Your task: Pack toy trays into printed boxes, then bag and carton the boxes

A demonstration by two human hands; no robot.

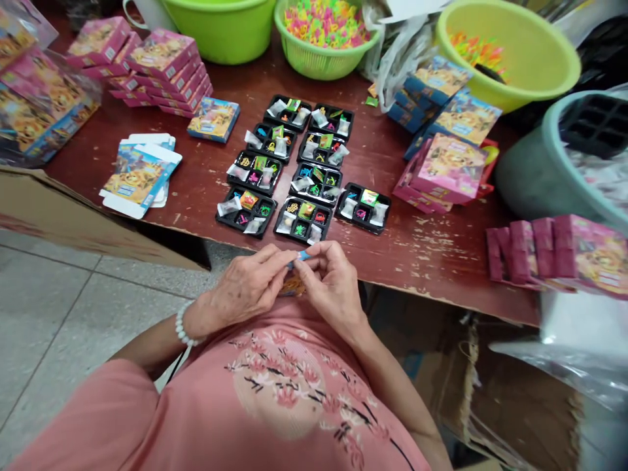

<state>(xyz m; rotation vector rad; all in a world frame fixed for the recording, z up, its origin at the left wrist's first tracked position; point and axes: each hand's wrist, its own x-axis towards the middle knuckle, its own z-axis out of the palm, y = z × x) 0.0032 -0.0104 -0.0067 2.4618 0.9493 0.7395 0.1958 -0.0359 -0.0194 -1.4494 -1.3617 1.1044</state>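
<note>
both hands [248, 281] [334, 282] pinch a small blue-edged box [293, 286], its orange printed face partly hidden

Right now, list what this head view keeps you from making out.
All in the head view:
- Printed box: mostly hidden by the left hand and right hand.
- Bright green basin: cut off by the top edge; its near wall hides any contents.
- Plastic-wrapped boxes: cut off by the left edge.
- White packets: contents too small to tell.
- Pink boxes at far right: lettering blurred.
</note>
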